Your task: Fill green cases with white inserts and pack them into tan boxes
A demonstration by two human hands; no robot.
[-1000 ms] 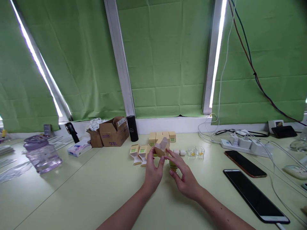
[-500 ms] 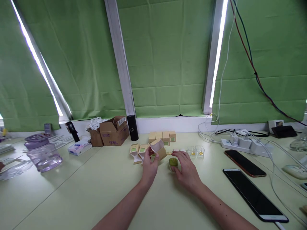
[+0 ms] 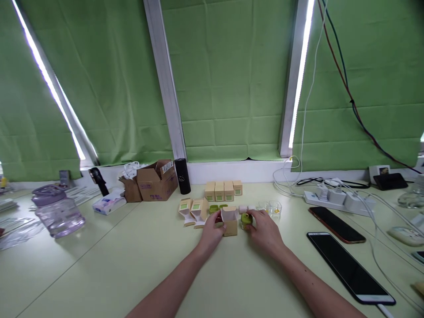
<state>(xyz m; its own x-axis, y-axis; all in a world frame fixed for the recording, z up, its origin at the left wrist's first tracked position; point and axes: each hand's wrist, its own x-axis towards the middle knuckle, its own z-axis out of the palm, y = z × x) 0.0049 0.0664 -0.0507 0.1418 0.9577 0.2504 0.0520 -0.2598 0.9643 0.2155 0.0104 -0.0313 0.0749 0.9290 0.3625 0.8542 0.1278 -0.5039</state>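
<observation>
My left hand (image 3: pixel 212 233) is closed round the left side of a small tan carton (image 3: pixel 229 222) that stands upright on the pale green table (image 3: pixel 132 265) with its top flaps open. My right hand (image 3: pixel 266 233) is closed on a small clear jar with a green top (image 3: pixel 245 219), just right of the carton. Two flat-folded cartons (image 3: pixel 192 211) lie to the left. A row of several closed tan cartons (image 3: pixel 223 191) stands behind. Green jars (image 3: pixel 216 208) sit between them.
Two clear jars with yellow contents (image 3: pixel 272 207) stand to the right. A black phone (image 3: pixel 351 268) and a second phone (image 3: pixel 336 225) lie at the right, by a power strip (image 3: pixel 334 199) with cables. A cardboard box (image 3: pixel 155 182), black bottle (image 3: pixel 182 176), tissue pack (image 3: pixel 109 203) and clear jug (image 3: pixel 58 213) are at the left.
The carton was held tilted in the air in my left hand; now it stands upright on the table. My right hand has closed on the green jar beside it.
</observation>
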